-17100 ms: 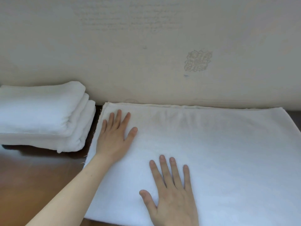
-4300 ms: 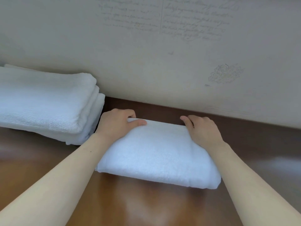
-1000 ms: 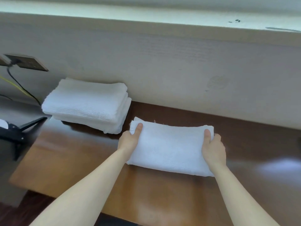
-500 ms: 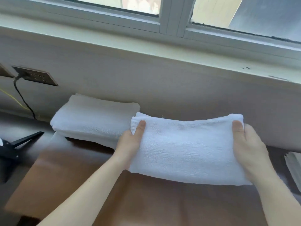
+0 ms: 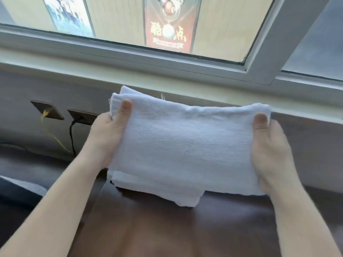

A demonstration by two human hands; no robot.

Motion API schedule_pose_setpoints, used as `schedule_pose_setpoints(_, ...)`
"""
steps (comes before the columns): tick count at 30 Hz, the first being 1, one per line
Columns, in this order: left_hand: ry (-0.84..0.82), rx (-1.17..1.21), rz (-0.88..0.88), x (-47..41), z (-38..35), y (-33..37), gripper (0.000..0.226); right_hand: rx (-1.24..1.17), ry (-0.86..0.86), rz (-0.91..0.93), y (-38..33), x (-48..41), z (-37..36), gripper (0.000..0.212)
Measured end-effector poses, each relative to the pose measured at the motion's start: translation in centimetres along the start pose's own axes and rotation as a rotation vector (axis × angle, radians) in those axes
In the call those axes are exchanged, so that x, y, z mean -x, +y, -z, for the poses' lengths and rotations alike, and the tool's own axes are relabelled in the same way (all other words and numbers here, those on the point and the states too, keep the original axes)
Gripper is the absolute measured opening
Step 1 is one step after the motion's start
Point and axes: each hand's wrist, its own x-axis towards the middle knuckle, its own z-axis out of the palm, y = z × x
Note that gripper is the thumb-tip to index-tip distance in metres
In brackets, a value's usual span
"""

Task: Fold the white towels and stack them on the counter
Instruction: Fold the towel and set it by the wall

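Towel (image 5: 185, 145) spans full gap between your left hand (image 5: 104, 138) and right hand (image 5: 269, 149); no passage between them, and worktop behind it is hidden. Bare worktop (image 5: 185, 229) open below towel and toward you. Wall (image 5: 306, 154) close behind, sill (image 5: 185, 84) jutting above it. Left side: socket (image 5: 81, 116) on wall, black cable (image 5: 71, 138) and yellow cable (image 5: 53, 138) hanging in way.

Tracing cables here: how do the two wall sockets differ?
The left socket has a yellow cable; the right socket has a black cable. The left socket shows whole; the right socket is partly hidden behind the left hand. Both are dark plates on the wall.
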Motion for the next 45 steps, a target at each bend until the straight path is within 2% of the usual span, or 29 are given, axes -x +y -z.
schedule_pose_setpoints(3,0.084,-0.203,0.002,-2.8,2.1,-3.4,0.1,0.015,-0.076,-0.116,0.6,2.7,-6.9,0.056)
schedule_pose_setpoints(6,0.097,-0.461,0.017,-5.7,2.2,-8.2,0.082,0.046,-0.104,-0.224,3.8,2.6,-11.4,0.05)
schedule_pose_setpoints(8,0.075,-0.561,0.088,-7.1,1.7,-11.5,0.082,0.112,-0.122,-0.277,6.0,2.9,-13.3,0.055)
schedule_pose_setpoints(12,0.081,-0.62,0.176,-8.5,0.5,-16.1,0.083,0.2,-0.118,-0.322,8.4,2.0,-14.4,0.064)
schedule_pose_setpoints(20,0.105,-0.773,0.277,-10.2,-0.6,-16.7,0.075,0.34,-0.218,-0.429,9.7,0.3,-15.6,0.072)
schedule_pose_setpoints(27,0.1,-0.853,0.346,-10.8,-0.7,-16.8,0.096,0.418,-0.191,-0.466,9.4,0.2,-16.4,0.07)
schedule_pose_setpoints(32,0.115,-0.859,0.344,-10.4,-0.7,-16.5,0.095,0.407,-0.181,-0.464,9.3,0.6,-16.1,0.067)
schedule_pose_setpoints(36,0.136,-0.857,0.269,-10.0,-1.1,-16.0,0.086,0.38,-0.172,-0.455,9.3,0.6,-15.7,0.067)
schedule_pose_setpoints(40,0.135,-0.656,0.178,-9.0,-0.6,-14.8,0.08,0.32,-0.149,-0.438,8.7,0.7,-15.4,0.063)
schedule_pose_setpoints(43,0.21,-0.825,-0.116,-7.1,-0.8,-13.8,0.077,0.291,-0.081,-0.364,7.9,1.0,-15.1,0.062)
schedule_pose_setpoints(45,0.184,-0.958,-0.346,-5.6,-1.8,-13.2,0.076,0.481,0.018,-0.134,7.2,1.9,-15.0,0.059)
